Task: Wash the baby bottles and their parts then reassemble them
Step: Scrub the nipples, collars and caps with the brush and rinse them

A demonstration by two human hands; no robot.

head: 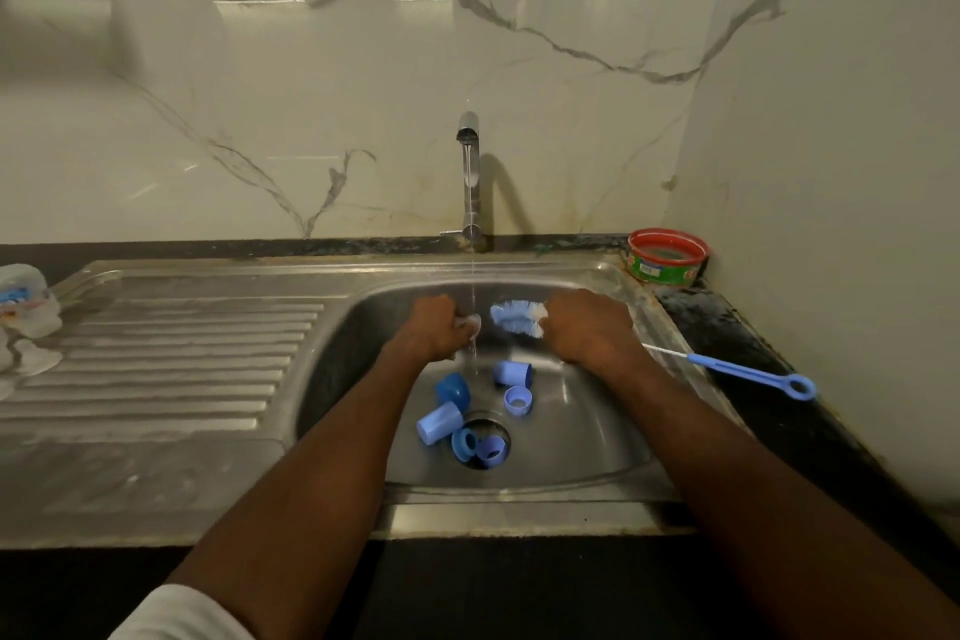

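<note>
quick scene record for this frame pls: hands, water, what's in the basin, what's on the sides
left hand: grips a small pale part under the stream
right hand: holds the blue and white bottle brush, bristles toward the left hand
tap: running, water falling between the hands
basin: sink holds six blue caps and rings around the drain
right edge: thin blue brush lying on the rim; red-rimmed tub in the corner
left drainboard: clear bottles, partly cut off
</note>
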